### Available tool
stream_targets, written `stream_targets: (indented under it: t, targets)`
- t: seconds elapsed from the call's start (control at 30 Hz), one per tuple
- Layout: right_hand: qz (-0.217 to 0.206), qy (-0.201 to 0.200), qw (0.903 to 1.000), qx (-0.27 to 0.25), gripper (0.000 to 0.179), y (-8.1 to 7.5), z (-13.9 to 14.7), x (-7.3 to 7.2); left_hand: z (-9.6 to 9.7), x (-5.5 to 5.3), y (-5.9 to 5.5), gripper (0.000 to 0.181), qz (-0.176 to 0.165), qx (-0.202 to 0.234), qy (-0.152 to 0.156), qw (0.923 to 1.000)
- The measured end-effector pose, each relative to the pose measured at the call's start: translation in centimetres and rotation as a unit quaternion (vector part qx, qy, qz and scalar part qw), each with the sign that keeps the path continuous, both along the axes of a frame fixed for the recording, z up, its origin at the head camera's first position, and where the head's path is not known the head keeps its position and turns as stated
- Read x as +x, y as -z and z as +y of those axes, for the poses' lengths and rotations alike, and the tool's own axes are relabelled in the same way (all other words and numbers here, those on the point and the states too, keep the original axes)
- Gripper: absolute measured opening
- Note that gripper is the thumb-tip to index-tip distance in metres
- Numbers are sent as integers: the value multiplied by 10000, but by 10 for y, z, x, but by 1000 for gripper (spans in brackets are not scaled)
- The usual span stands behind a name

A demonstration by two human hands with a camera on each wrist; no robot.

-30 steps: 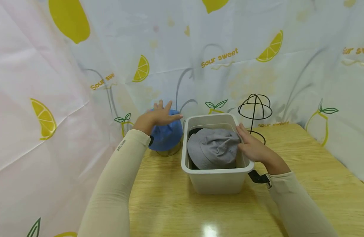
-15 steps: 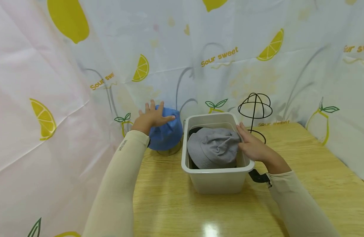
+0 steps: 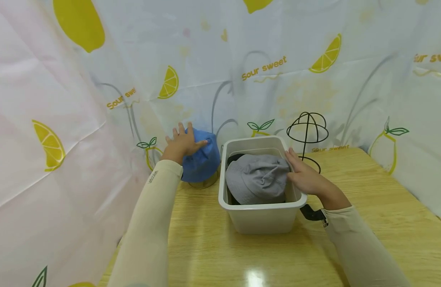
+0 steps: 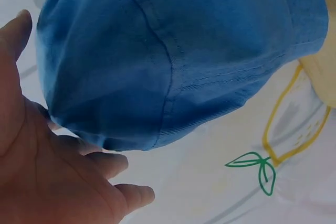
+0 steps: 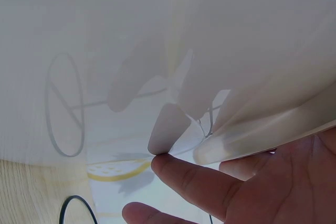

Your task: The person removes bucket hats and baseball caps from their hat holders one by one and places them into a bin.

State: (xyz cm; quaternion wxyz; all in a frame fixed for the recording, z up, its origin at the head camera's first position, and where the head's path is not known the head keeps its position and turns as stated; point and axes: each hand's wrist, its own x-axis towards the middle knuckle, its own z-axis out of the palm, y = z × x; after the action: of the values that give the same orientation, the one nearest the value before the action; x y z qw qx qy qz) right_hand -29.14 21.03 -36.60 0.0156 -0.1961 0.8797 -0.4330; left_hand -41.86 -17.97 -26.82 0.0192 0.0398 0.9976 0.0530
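A blue bucket hat (image 3: 202,159) sits on a wire stand (image 3: 206,182) at the back left of the table. My left hand (image 3: 181,144) is at the left top of its crown, fingers spread. In the left wrist view the blue hat (image 4: 168,51) lies beside the fingers, and the fingertips partly pass behind its crown. My right hand (image 3: 306,175) holds the right rim of a light grey plastic bin (image 3: 263,219), thumb on the inner side. In the right wrist view its fingers (image 5: 189,177) reach along the bin's outer wall. A grey bucket hat (image 3: 258,179) lies in the bin.
Something black (image 3: 236,158) shows under the grey hat. A black wire hat stand (image 3: 306,133) without a hat stands behind the bin's right side. The wooden table (image 3: 353,191) meets a lemon-print curtain (image 3: 206,48) at the back and left.
My left hand has shifted a little to the left across the blue hat's crown, fingers still spread. The right hand and the bin have stayed in place.
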Motion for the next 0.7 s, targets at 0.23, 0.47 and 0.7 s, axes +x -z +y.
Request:
stream_targets:
  t: [0.23,0.47,0.7]
  targets:
    - [22,27,10000,22,79,0,1,-2,-5,-5,7,93,-145,475,-312,9983]
    - [3,42,10000,42,79,-4,-1,-1,-9,-5,7,90,-7,650,-151,9978]
    - [-49,55,10000,3,79,-4,-1,1,-15,-9,8,86,168,628,87,9978]
